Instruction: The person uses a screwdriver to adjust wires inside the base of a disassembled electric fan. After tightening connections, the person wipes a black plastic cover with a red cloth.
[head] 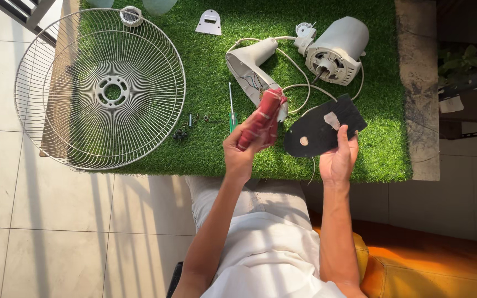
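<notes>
Two hands grip: left point(242, 152) a rolled red cloth point(261, 118), right point(338, 160) a flat black plate point(321, 128).

1. Two pale objects point(158, 4) at the top are cut off by the edge; kind unclear.
2. Small dark screws and bits point(186, 128) on the green turf surface point(205, 66) are too small to identify.
3. The red cloth point(261, 118) in the left hand point(241, 152) hides part of the white fan neck housing point(252, 66).
4. The black plate point(321, 128) covers the right hand's point(338, 160) palm; only the thumb shows on top.
5. The white cable point(296, 91) runs under the black plate, its end hidden.
6. The dark area point(470, 55) at right is shadowed and unreadable.
7. The person's head and shoulders are cut off at the bottom.
</notes>
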